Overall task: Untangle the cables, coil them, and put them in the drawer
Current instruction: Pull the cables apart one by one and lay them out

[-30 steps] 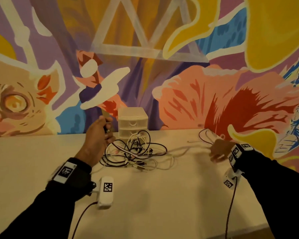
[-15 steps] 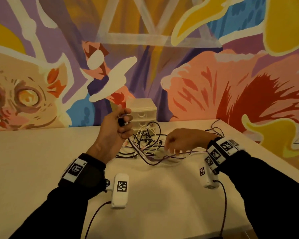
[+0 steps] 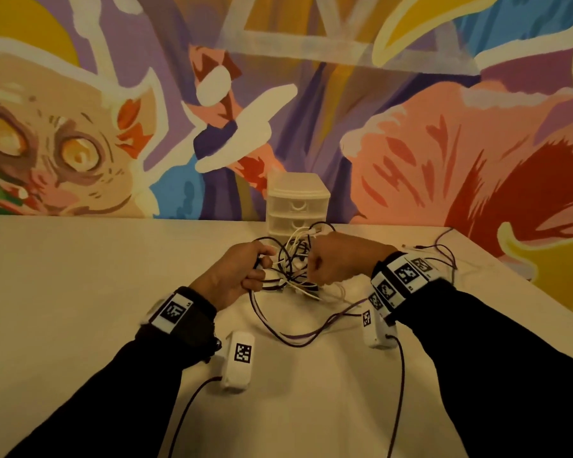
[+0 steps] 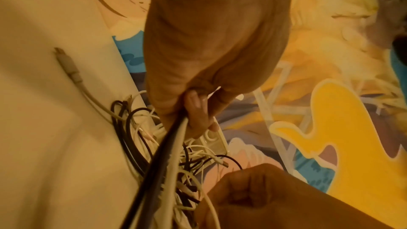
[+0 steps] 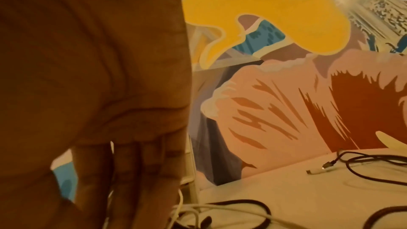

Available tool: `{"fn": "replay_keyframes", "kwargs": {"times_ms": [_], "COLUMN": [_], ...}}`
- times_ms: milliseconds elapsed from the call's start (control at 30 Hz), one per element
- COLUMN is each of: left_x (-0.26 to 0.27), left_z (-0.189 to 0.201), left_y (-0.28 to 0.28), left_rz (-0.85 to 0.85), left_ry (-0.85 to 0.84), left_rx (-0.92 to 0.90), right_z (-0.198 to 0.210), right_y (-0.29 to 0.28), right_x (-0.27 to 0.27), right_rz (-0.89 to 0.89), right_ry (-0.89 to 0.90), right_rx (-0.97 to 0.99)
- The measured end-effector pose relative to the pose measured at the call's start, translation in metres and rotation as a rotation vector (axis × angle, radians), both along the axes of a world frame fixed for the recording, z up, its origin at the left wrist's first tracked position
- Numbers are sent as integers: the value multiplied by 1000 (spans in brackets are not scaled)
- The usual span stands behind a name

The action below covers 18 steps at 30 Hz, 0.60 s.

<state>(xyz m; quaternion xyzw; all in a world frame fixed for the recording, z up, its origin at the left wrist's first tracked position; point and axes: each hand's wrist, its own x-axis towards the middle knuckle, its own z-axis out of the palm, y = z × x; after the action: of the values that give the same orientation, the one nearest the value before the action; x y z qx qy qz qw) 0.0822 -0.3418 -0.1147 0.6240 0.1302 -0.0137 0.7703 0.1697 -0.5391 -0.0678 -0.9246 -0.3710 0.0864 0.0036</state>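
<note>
I am holding the tangle of cables [image 3: 293,269] between both hands on the table [image 3: 80,292], just in front of the small drawer unit [image 3: 297,206] standing against the mural wall [image 3: 411,127]. My left hand [image 3: 237,276] is curling tight around a dark cable and a white cable [image 4: 174,145] running side by side out of my fist. My right hand [image 3: 339,261] is bunching up at the other side of the knot; I am judging that it is pinching a strand, but the pictures are not showing which one — its fingertips are hidden.

As for progress, I am only starting. Black and white strands are crossing each other in one snarl, nothing is lying coiled, and the drawers are all looking closed. One dark cable [image 5: 363,163] is lying apart at the right end of the table, loose rather than coiled. Separating, winding each cable and opening a drawer are all waiting — nearly the whole job.
</note>
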Motion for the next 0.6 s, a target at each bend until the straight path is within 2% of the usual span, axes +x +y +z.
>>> {"fn": "replay_keyframes", "kwargs": {"times_ms": [67, 300, 467, 600], "left_x": [3, 19, 37, 50], "left_z": [-4, -9, -18, -35], "left_y": [2, 8, 8, 9], "left_rz": [-44, -131, -232, -270], "left_ry": [15, -11, 34, 46], "left_rx": [64, 247, 183, 235], "right_z": [-11, -32, -47, -52], "right_y": [-1, -6, -10, -11], "right_x": [6, 24, 34, 47], "right_rz": [2, -40, -45, -56], "right_ry": [-40, 8, 30, 59], "right_rx": [-89, 34, 144, 159]}}
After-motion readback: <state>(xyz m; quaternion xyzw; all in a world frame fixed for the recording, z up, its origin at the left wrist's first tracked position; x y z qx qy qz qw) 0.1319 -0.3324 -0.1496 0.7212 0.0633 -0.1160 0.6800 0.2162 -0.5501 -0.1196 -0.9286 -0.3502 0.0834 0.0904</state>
